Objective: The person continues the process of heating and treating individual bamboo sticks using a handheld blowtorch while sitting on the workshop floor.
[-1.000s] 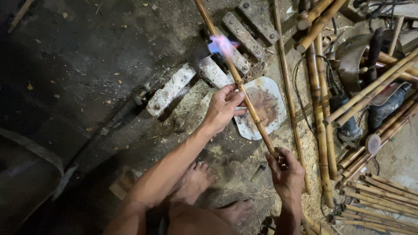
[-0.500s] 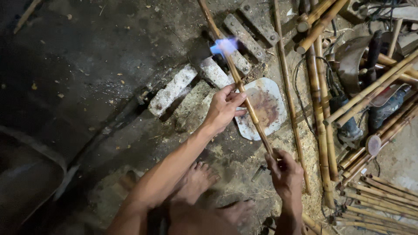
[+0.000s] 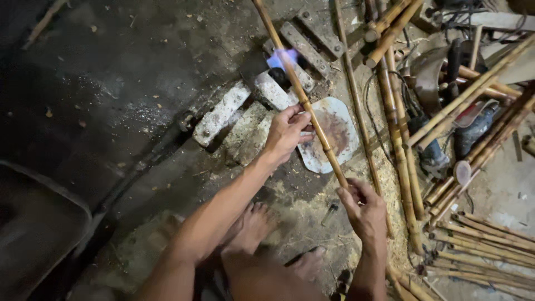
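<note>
We observe a long bamboo stick (image 3: 304, 103) held slantwise over the floor (image 3: 111, 83), running from the far upper middle down to the near right. Our left hand (image 3: 287, 132) has its grip pinching the stick partway along, fingers and thumb wrapped round it. Our right hand (image 3: 365, 209) has its grip pressed round the near end of the same stick, fingers curled.

Beyond the left hand, the stick passes through a blue flame (image 3: 283, 57); the burner itself is mostly hidden behind the stick, so we cannot tell its form. Under the stick, just beside the left hand, a pale rust-stained plate (image 3: 334, 136) lies flat on the floor. To the left of it, pale bricks (image 3: 223, 111) lie at angles, touching one another.

At the right, a loose heap of bamboo poles (image 3: 401, 145) lies crossed over tools and a cable. A power tool (image 3: 471, 131) sits among them. Sawdust covers the floor near our bare feet (image 3: 253, 226), which rest below the stick between both forearms.
</note>
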